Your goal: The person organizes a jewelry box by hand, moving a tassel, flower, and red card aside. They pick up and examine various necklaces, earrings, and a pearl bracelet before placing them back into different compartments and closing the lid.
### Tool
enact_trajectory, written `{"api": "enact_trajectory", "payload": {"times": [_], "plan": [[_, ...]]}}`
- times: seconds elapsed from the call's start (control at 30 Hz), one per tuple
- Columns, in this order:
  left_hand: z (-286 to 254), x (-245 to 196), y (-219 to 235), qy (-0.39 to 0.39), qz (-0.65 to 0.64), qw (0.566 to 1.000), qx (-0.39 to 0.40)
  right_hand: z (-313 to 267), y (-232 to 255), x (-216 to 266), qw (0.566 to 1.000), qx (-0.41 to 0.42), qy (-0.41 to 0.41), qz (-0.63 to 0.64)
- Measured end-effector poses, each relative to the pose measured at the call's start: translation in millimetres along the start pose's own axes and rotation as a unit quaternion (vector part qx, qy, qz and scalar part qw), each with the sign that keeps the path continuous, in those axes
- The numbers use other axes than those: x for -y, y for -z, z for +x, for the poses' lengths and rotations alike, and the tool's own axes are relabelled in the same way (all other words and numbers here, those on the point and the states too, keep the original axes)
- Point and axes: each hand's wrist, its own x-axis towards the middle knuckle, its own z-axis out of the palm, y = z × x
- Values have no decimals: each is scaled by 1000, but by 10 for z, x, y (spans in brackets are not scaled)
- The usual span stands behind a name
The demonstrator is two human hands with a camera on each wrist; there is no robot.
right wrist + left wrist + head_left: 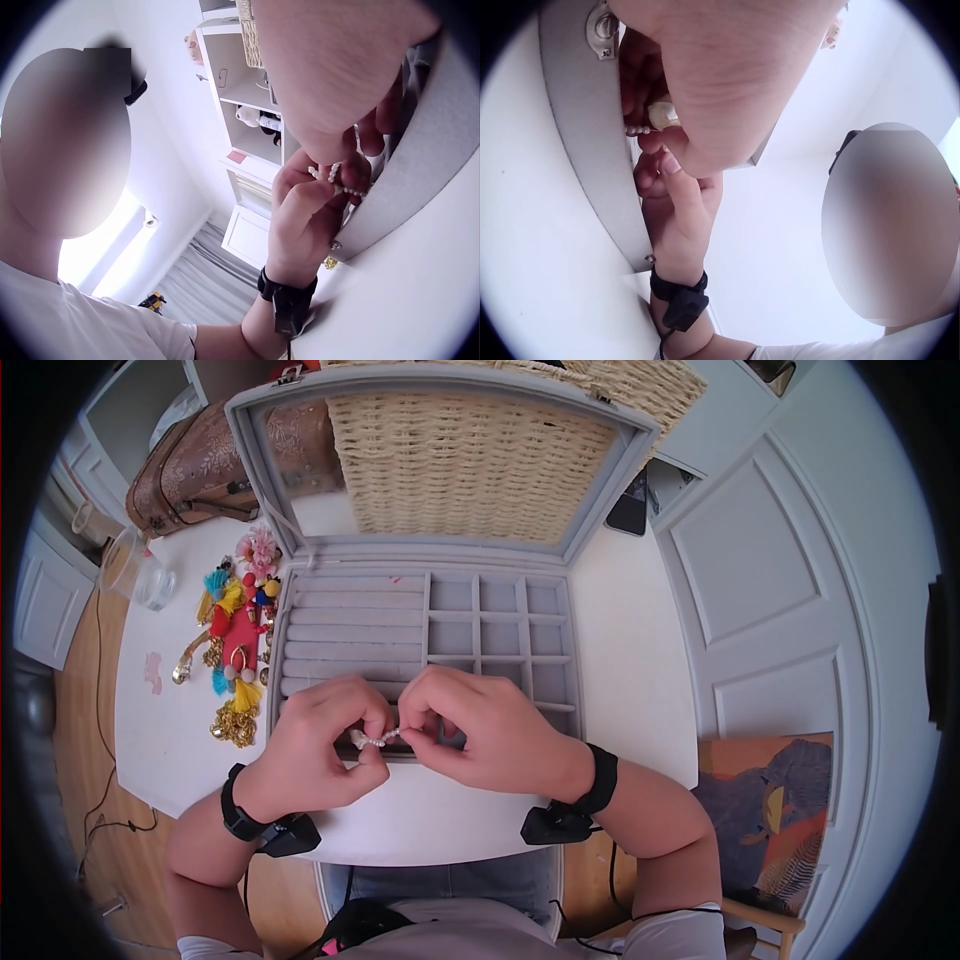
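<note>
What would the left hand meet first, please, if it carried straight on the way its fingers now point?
Most likely the right hand: the left hand points across at it, the small pearl strand pinched between them. Depth is unclear.

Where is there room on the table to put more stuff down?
Bare table lies right of the jewelry box, and a strip in front, by the hands. Left of the box is crowded with a heap of trinkets and a cup.
</note>
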Motion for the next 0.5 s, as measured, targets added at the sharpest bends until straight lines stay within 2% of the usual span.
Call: {"api": "enact_trajectory", "payload": {"times": [0.23,0.33,0.5], "plan": [[2,-18,-5,18,-14,1000,-1,6,14,-4,1000,2,3,2],[5,5,-6,-6,2,1000,-2,-2,12,2,1000,6,1,2],[9,-4,-5,1,-4,1000,-1,-2,12,-7,1000,8,3,-4]]}}
